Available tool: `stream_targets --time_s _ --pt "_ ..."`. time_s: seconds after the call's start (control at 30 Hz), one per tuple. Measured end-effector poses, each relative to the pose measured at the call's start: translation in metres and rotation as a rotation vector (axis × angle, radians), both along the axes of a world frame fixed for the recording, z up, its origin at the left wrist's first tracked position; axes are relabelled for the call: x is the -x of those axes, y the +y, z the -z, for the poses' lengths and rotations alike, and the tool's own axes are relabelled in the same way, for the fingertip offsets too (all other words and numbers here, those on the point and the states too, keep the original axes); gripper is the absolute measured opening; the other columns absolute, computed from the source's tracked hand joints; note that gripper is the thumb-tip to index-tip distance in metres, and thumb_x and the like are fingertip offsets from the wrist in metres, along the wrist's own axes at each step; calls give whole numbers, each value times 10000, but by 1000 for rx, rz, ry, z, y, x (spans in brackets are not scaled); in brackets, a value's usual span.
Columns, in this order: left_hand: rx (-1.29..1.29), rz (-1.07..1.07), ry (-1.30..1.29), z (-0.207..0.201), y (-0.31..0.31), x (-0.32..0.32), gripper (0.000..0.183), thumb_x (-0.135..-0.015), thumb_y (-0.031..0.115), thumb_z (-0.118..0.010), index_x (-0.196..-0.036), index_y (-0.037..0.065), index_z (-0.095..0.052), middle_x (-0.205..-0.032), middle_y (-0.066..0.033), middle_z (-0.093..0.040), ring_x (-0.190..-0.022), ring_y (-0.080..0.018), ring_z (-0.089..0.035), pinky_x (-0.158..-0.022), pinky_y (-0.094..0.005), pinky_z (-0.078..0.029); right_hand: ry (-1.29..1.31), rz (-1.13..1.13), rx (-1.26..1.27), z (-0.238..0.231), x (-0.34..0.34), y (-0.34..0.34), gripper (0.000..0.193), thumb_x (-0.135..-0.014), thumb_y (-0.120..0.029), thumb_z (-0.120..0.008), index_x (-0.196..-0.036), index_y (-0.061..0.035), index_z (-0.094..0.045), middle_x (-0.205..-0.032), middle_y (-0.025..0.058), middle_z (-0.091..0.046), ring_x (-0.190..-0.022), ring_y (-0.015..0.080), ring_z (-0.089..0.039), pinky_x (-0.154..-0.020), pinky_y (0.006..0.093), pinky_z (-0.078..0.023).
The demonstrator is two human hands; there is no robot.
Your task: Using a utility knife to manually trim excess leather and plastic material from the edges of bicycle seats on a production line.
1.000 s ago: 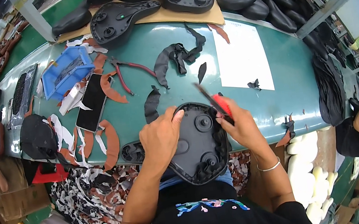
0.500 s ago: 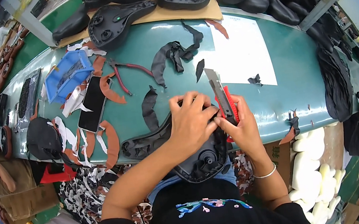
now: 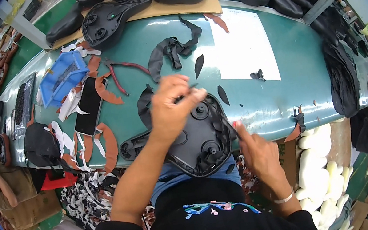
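A black bicycle saddle [image 3: 188,145] lies upside down at the table's front edge against my body, its hollow underside and round fittings facing up. My left hand [image 3: 171,112] is raised over its far left part, thumb and fingers pinched on a small black scrap [image 3: 193,86]. Beside the saddle's right rim, my right hand [image 3: 261,155] grips a red utility knife [image 3: 236,124], mostly hidden by the fingers. Its blade lies close along the rim; I cannot tell whether it touches. Another black scrap [image 3: 223,95] rests on the table just beyond the saddle.
On the green table are red-handled pliers [image 3: 117,80], a phone [image 3: 89,107], a blue bin [image 3: 63,78], brown and white offcuts, black strips [image 3: 170,53] and a white sheet [image 3: 245,48]. More saddles [image 3: 108,21] sit on cardboard at the back. Other people work at both sides.
My left hand has lifted off the saddle and away from me with a scrap. The knife has dropped from pointing up to the saddle's right rim. A new black scrap shows on the table.
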State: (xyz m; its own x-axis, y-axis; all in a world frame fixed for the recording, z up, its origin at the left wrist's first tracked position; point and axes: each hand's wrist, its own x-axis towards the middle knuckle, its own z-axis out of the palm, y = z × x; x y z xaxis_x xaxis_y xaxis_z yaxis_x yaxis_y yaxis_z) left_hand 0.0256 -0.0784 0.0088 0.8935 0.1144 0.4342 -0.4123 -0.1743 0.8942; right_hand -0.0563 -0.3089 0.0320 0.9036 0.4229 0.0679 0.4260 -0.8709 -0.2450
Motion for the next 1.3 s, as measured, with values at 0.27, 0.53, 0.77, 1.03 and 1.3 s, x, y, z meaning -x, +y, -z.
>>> stream_targets --time_s 0.27,0.53,0.77,1.03,1.3 --pt "928 -136 307 -9 33 17 207 -886 212 -629 -927 12 -596 -1007 -57 -597 -1025 -157 -539 -930 -311 -368 49 -39 137 -34 -14 5 452 -861 -145 -572 -1306 -178 -502 -644 113 -513 -541 307 -537 -512 428 -408" --pt "819 218 176 -28 44 120 208 -972 217 -471 -935 21 -532 -642 -28 -475 -565 -163 -488 -627 -352 -455 -135 -722 272 -49 -114 14 449 -816 -70 -549 -1220 -266 -558 -655 33 -526 -560 214 -535 -487 325 -409" --pt "545 -199 135 -81 158 87 261 -903 306 -567 -776 102 -465 -637 21 -375 -499 -85 -361 -458 -243 -311 157 -429 463 -63 -38 -11 606 -771 -72 -565 -1351 -189 -435 -650 72 -488 -536 233 -537 -465 363 -417" --pt "-883 439 -179 -26 40 -11 226 -807 288 -658 -774 66 -637 -835 -74 -529 -746 -216 -519 -672 -360 -431 268 -336 183 -66 -60 -5 502 -829 -100 -568 -1319 -116 -460 -609 118 -522 -469 289 -514 -478 412 -413" --pt "848 247 190 -63 31 -60 297 -949 226 -486 -686 104 -424 -582 32 -382 -477 -52 -350 -435 -206 -272 219 -151 281 -56 13 -18 587 -825 -130 -578 -1377 -102 -378 -649 143 -530 -489 293 -564 -434 415 -418"
